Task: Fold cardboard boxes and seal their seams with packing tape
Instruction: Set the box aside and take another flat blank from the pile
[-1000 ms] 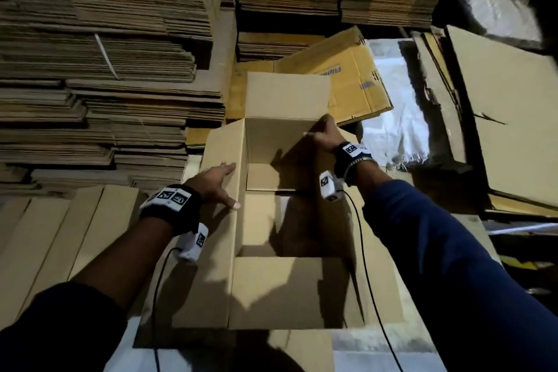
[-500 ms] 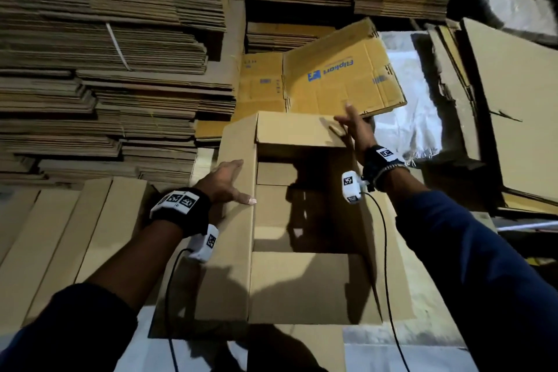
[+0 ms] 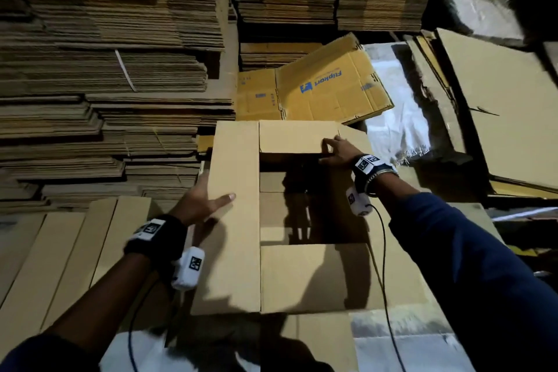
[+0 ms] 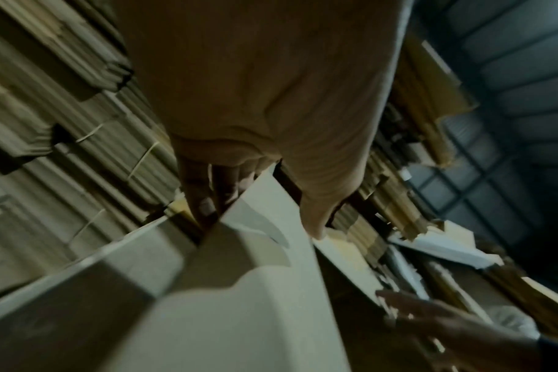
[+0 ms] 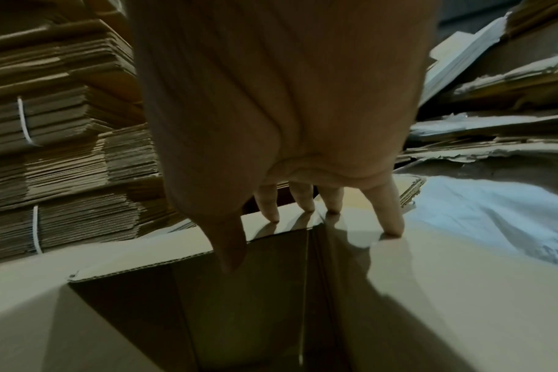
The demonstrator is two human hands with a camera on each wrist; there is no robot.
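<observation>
box (image 3: pixel 271 278) — far flap (image 3: pixel 297 136) pressed inward by right hand (image 3: pixel 338 149), fingers straight | left flap (image 3: pixel 234 220) gripped at its outer edge by left hand (image 3: pixel 200 201) — nearer, long axis near-to-far

The open box (image 3: pixel 229 251) stands in the middle, on flat cardboard sheets (image 3: pixel 60 251). The left hand (image 3: pixel 199 202) is on its left flap, the right hand (image 3: pixel 338 151) at its far right corner. Behind the box lies a flattened carton (image 3: pixel 317 90), and stacks of flattened cardboard (image 3: pixel 105 69) rise at the left and behind.
</observation>
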